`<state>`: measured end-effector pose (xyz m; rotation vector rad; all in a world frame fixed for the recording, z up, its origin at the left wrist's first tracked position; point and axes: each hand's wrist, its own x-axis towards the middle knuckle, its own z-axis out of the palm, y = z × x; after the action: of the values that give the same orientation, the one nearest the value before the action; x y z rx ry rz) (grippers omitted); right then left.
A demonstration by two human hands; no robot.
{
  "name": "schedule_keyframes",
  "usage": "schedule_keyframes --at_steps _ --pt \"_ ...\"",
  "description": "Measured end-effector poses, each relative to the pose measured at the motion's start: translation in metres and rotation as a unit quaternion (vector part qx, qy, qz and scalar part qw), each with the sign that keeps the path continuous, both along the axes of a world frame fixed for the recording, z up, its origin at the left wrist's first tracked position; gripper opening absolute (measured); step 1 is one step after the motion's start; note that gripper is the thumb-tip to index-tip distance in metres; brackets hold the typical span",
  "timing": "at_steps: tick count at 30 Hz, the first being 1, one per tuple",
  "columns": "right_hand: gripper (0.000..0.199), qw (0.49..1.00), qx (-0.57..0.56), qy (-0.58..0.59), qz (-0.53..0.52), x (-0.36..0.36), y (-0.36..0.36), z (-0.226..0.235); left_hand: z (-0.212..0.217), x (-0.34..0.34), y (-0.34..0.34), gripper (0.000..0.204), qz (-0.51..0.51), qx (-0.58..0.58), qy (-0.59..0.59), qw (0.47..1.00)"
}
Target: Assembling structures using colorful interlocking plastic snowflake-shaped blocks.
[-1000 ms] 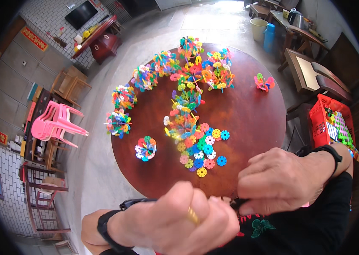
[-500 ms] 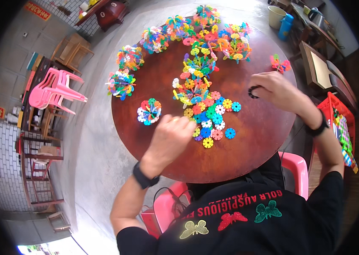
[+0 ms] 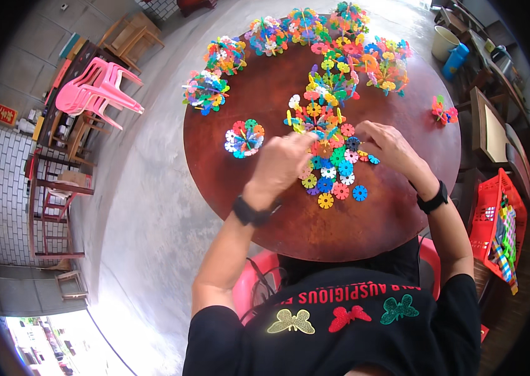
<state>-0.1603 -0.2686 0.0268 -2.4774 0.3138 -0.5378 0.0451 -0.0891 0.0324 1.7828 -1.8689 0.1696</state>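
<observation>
Loose, notched flower-shaped plastic discs [image 3: 325, 184] in many colours lie in a spread pile on the round brown table [image 3: 265, 219]. My left hand [image 3: 282, 161] is at the pile's left side with its fingers closed; what they hold, if anything, is hidden. My right hand [image 3: 390, 147] is over the pile's right side, fingers bent together, its fingertips beside a dark disc [image 3: 352, 143]. Whether they grip a piece does not show. Just beyond both hands stands a cluster of joined discs [image 3: 314, 111]. A small round assembled ball [image 3: 244, 139] sits left of my left hand.
Several finished disc balls [image 3: 206, 92] curve along the table's far left edge. A small red-pink disc piece [image 3: 444, 111] lies near the right edge. A red crate [image 3: 489, 216] stands at right, pink stacked chairs [image 3: 95, 88] at left, a blue bottle [image 3: 456, 61] at far right.
My right hand has come in from the table's right side to the disc pile. My left hand has moved forward to the pile's far part. The whole view has shifted.
</observation>
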Motion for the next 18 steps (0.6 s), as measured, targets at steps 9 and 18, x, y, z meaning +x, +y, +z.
schedule_keyframes --at_steps 9,18 --pt "0.018 0.999 0.022 -0.006 0.045 -0.031 0.020 0.045 0.001 0.064 0.066 0.025 0.231 0.108 -0.026 0.967" --pt "0.017 0.996 0.056 -0.037 0.060 -0.043 0.033 0.069 -0.001 0.065 0.049 0.009 0.220 -0.066 0.030 0.973"
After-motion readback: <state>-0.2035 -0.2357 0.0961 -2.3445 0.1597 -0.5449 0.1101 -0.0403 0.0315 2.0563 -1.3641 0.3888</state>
